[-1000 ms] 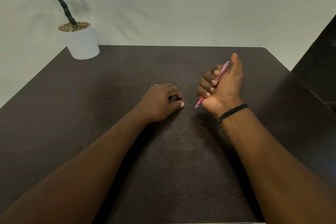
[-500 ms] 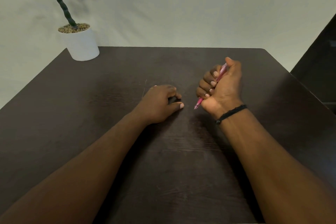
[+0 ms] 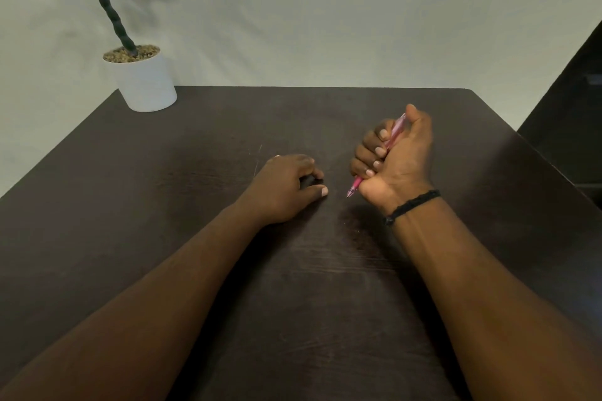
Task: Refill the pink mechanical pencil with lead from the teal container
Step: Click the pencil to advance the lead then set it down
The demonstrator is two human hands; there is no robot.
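My right hand [image 3: 395, 161] is closed in a fist around the pink mechanical pencil [image 3: 394, 132], raised a little above the dark table [image 3: 325, 303]. The pencil's tip pokes out below the fist and points down-left. My thumb is bent over its top end. My left hand [image 3: 285, 187] rests on the table just left of the pencil tip, fingers curled. Between its thumb and index finger shows a small dark object [image 3: 308, 181], apparently the teal container, almost all hidden.
A white pot [image 3: 145, 83] with a green plant stands at the table's far left corner. A thin light line, perhaps a lead [image 3: 260, 149], lies just beyond my left hand. A dark piece of furniture [image 3: 573, 114] stands beside the table's right edge.
My right thumb, stretched up a second ago, has bent down onto the pencil's top end. My left hand has stayed in place.
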